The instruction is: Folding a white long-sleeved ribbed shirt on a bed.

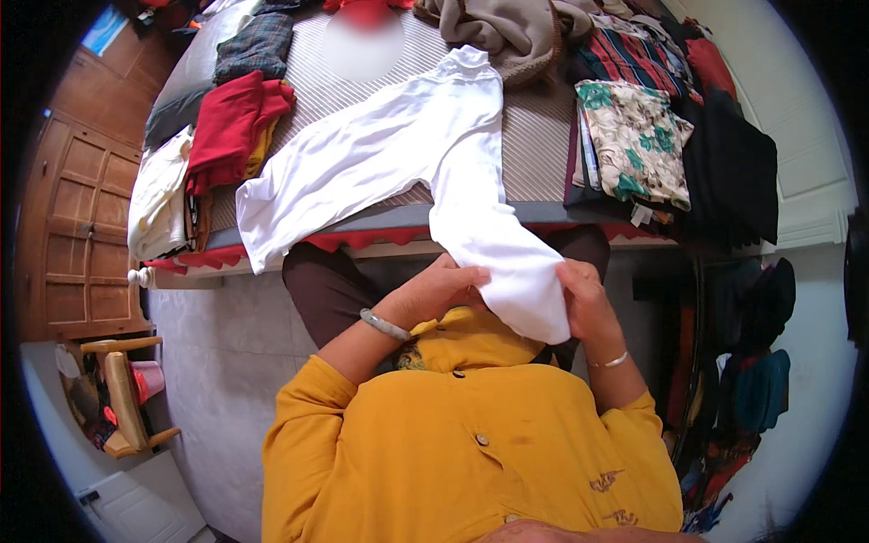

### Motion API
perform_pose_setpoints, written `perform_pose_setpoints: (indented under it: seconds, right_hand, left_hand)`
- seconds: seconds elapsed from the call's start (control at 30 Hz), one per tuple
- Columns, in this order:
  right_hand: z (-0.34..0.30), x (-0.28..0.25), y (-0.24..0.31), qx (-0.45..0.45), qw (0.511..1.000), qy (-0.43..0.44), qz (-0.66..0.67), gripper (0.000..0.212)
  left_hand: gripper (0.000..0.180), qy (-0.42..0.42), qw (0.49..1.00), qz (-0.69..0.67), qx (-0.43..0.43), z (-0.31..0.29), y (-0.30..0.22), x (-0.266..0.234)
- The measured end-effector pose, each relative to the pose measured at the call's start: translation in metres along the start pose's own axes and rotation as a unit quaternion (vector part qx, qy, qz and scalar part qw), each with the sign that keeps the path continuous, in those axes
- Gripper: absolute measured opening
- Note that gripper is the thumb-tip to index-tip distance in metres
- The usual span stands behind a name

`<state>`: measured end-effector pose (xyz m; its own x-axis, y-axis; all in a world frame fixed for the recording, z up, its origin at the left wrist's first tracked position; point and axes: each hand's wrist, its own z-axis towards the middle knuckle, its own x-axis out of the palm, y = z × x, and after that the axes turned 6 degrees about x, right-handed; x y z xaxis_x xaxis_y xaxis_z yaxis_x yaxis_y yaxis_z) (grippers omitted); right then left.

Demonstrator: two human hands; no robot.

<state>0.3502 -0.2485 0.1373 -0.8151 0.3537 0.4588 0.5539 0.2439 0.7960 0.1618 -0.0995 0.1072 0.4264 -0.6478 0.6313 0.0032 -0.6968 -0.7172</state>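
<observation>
A pair of white trousers (398, 136) lies spread over the edge of the bed, its gathered waistband toward the far side. One leg stretches to the left and hangs slightly over the bed's edge. The other leg comes toward me, its lower end lifted off the bed. My left hand (444, 285) pinches that leg's left edge with the thumb on top. On the opposite edge, near the hem, my right hand (584, 294) grips the cloth, thumb uppermost. The fingers beneath the fabric are partly hidden.
Folded red clothes (226, 127) and white clothes (161, 204) are stacked on the left of the bed (534, 136). At right sit a folded floral garment (634, 140) and black cloth (733, 172). A brown blanket (507, 36) lies at the back. A wooden chair (127, 398) stands at lower left.
</observation>
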Motion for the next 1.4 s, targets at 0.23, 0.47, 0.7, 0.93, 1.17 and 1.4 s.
perform_pose_setpoints:
  seconds: [0.23,0.47,0.7,0.93,1.17,1.4]
  right_hand:
    - [0.014,0.022,0.083,-0.077,0.974,0.034,-0.209,0.036]
    - [0.193,0.097,0.199,-0.527,0.635,0.032,-0.564,0.026]
    - [0.295,0.092,0.131,-0.208,0.888,-0.081,-0.402,0.028]
    - [0.265,0.011,0.065,-0.269,0.739,-0.204,-0.583,0.024]
    - [0.239,-0.003,0.050,-0.161,0.680,-0.118,-0.706,0.023]
    - [0.199,-0.023,0.013,-0.186,0.736,-0.177,-0.626,0.024]
  left_hand:
    - [0.023,-0.161,0.783,0.529,0.284,0.006,-0.063,-0.040]
    - [0.038,-0.180,0.941,0.238,0.161,0.045,-0.072,-0.101]
    - [0.041,-0.215,0.928,0.274,0.129,0.056,-0.066,-0.113]
    - [0.029,-0.319,0.860,0.375,0.130,0.076,-0.081,-0.106]
    - [0.020,-0.318,0.838,0.432,0.097,0.090,-0.073,-0.119]
    - [0.026,-0.301,0.851,0.421,0.096,0.060,-0.038,-0.084]
